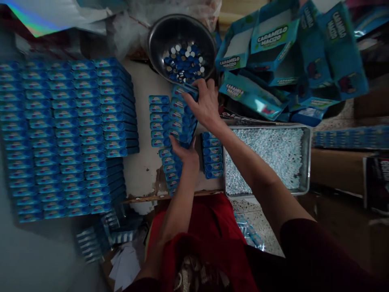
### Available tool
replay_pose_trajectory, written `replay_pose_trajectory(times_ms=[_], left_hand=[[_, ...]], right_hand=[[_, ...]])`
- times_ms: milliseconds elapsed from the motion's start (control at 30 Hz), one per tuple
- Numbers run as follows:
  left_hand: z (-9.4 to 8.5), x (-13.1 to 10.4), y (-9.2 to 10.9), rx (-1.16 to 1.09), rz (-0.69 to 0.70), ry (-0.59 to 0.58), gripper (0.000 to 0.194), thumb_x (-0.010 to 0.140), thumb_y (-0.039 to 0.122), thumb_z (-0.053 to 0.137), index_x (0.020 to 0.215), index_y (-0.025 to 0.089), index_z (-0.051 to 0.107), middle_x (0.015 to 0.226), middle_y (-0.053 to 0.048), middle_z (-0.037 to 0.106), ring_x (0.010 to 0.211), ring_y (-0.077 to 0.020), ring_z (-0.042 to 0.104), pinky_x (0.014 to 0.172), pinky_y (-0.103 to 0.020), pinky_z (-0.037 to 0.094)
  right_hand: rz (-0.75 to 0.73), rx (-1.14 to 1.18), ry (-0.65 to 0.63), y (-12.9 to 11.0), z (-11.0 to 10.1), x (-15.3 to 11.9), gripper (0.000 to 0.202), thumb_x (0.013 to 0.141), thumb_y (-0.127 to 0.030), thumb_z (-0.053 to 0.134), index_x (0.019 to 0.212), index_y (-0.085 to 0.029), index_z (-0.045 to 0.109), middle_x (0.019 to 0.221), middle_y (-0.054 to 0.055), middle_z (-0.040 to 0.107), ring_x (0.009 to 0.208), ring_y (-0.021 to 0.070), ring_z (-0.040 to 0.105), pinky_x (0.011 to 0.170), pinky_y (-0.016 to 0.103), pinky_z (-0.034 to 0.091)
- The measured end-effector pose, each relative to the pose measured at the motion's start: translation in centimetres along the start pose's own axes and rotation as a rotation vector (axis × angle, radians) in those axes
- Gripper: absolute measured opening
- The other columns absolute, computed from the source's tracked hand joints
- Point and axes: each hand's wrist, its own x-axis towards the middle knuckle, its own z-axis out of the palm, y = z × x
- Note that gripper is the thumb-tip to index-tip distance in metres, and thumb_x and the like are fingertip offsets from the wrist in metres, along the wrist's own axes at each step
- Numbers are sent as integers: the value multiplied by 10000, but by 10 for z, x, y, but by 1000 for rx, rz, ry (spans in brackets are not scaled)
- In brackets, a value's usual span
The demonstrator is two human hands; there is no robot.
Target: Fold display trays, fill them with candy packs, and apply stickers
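A row of small blue candy packs (180, 115) is held between my two hands, slightly tilted above the table. At its near end my left hand (184, 153) is closed, thumb on one side and fingers on the other. My right hand (205, 100) grips the far end, with its thumb over the printed faces. Directly left lies another row of blue packs (159, 120), and more packs (170, 172) lie beside my left wrist. To the right of my hands stands a short stack of blue packs (212, 156).
A metal bowl (153, 48) of small blue and white round pieces stands beyond my hands. At right is a metal tray (307, 162) of pale candies, with teal display boxes (273, 36) behind it. Tall rows of blue packs (63, 138) fill the left.
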Motion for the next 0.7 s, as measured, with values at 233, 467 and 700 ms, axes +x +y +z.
replay_pose_trajectory(times_ms=[233,467,700], left_hand=[[-24,-23,55,194,151,-185,607,1140,536,301,1679,263,356,1788,-60,398,1585,-238,499,1086,-443,641],[1,-10,108,849,419,-561,552,758,472,952,1239,252,792,1157,-46,806,1173,-302,749,1122,-469,584],[91,9,57,1300,294,-1039,516,431,373,1078,872,273,830,948,-43,837,1116,-410,772,1086,-462,577]], right_hand=[[55,48,82,-44,-85,-65,891,986,-856,464,1638,-249,439,1391,122,452,1469,436,421,1265,666,332],[779,680,249,-34,-87,-230,601,919,-681,586,1382,-299,621,1302,82,671,1213,281,645,1036,461,605],[956,753,145,-23,-55,-291,525,858,-760,486,968,-288,686,960,81,790,862,285,769,672,401,625]])
